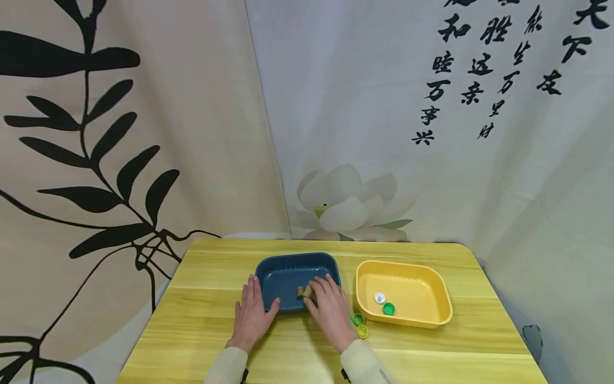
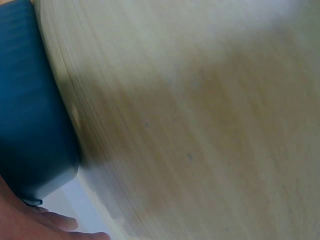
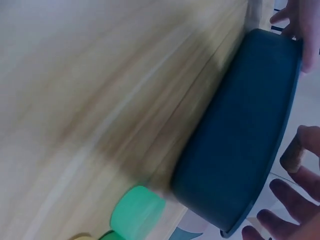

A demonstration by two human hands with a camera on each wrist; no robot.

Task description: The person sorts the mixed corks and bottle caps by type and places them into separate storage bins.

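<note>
A dark blue tray (image 1: 288,272) stands mid-table, and a brown cork (image 1: 301,292) lies inside near its front wall. My left hand (image 1: 252,312) lies flat on the table beside the tray's front left corner, fingers straight, thumb against the rim. My right hand (image 1: 328,306) reaches over the tray's front right rim. In the right wrist view its fingers (image 3: 306,176) pinch the cork (image 3: 292,156) just above the blue tray (image 3: 245,135). The left wrist view shows the blue tray's outer wall (image 2: 30,115) and the left hand's fingers (image 2: 50,222).
A yellow tray (image 1: 431,277) right of the blue one holds a white cap (image 1: 380,297) and a green cap (image 1: 388,308). A green cap (image 1: 357,319) and a yellow-green cap (image 1: 362,332) lie on the wooden table (image 1: 201,325) between the trays. Printed cloth hangs behind.
</note>
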